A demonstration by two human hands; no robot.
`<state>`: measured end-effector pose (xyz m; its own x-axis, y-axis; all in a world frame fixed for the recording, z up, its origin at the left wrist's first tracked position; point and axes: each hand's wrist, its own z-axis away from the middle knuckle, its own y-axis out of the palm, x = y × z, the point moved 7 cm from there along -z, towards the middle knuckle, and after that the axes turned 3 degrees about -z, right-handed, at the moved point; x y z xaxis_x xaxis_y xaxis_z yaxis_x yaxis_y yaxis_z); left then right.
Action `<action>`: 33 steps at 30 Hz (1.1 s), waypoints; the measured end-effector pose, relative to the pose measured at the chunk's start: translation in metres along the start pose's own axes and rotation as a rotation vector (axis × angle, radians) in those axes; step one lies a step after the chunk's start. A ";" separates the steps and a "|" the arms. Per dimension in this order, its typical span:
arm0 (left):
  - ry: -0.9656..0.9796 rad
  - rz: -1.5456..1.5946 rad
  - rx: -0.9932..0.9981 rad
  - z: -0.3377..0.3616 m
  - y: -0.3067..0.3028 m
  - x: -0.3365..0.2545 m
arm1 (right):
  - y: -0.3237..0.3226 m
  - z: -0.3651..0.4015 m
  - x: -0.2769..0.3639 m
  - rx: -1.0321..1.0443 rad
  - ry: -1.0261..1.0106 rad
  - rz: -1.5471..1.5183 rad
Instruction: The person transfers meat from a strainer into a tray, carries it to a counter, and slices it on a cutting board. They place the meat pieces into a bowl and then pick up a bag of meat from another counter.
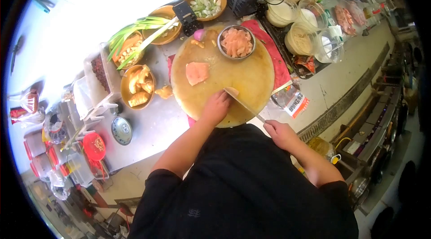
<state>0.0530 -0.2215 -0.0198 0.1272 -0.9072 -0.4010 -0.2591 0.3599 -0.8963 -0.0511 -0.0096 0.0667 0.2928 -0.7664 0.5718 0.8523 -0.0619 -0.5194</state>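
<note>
My right hand [282, 134] is wrapped round the handle of a kitchen knife [247, 106]. Its blade slants up and left over the near part of a round cutting board [251, 75]. Against the blade's far end, my left hand [216, 108] has its fingers curled down at the board. Whatever lies under those fingers is hidden; a small pinkish edge shows beside them. A pale pink block of meat [197, 73] lies farther up the board. At the board's far right stands a metal bowl [220, 45] holding sliced pink meat [236, 42].
Ginger pieces fill a bowl [153, 97] on the left. Green onions [148, 24] lie across bowls behind it, near a bowl of chopped scallion [206, 4]. A patterned small bowl [121, 130] stands nearer. To the right are tubs of white powder [283, 13] and a red cloth [269, 50].
</note>
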 end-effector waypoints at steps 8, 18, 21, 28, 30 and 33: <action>-0.020 0.009 -0.002 -0.002 -0.005 -0.005 | 0.015 -0.027 0.014 0.031 0.003 0.061; 0.023 0.004 -0.147 0.004 -0.005 -0.001 | 0.006 0.000 -0.025 0.025 0.091 0.055; 0.027 0.060 -0.110 0.002 -0.009 0.000 | 0.001 0.001 -0.024 -0.032 0.021 -0.043; 0.077 0.038 -0.197 0.003 -0.016 -0.002 | 0.011 0.002 0.021 0.044 0.031 0.014; 0.062 0.048 -0.199 0.004 -0.017 -0.002 | 0.017 -0.011 0.021 0.040 0.002 0.066; 0.064 0.041 -0.165 0.004 -0.012 -0.001 | 0.029 -0.041 0.030 0.091 0.042 0.119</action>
<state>0.0597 -0.2238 -0.0091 0.0536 -0.9066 -0.4186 -0.4172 0.3605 -0.8342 -0.0353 -0.0605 0.0423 0.3778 -0.7909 0.4814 0.8487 0.0879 -0.5216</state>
